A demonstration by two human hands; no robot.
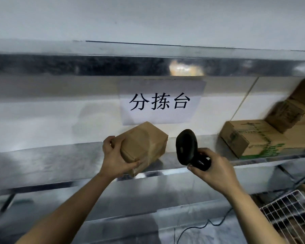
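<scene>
Stainless steel shelving runs across a white wall, and the lower shelf [42,161] stretches away to the left of both hands, shiny and blurred with reflections. Just above that shelf's front edge the left hand [116,159] grips a small brown cardboard box [143,143]. The thumb hooks over the box's upper near corner and the fingers curl under its near end, so the hand clamps the left end of the box. The box juts up and to the right from the palm, tilted and wrapped in clear tape. Whether its lower corner touches the shelf cannot be told. Above the box and beyond the fingers, a white paper sign [159,103] with three large black characters is fixed to the wall. To the right of the box, with a narrow gap between them, stands a black handheld scanner [187,147]. The right hand [213,168] holds it with fingers and thumb wrapped round the handle. The scanner's oval head rises above and to the left of the knuckles. Farther right of this hand, printed cartons [250,138] with green markings are stacked on the same shelf against the wall. Below the right forearm lie a thin dark cable [201,226] and a white wire rack [289,212].
</scene>
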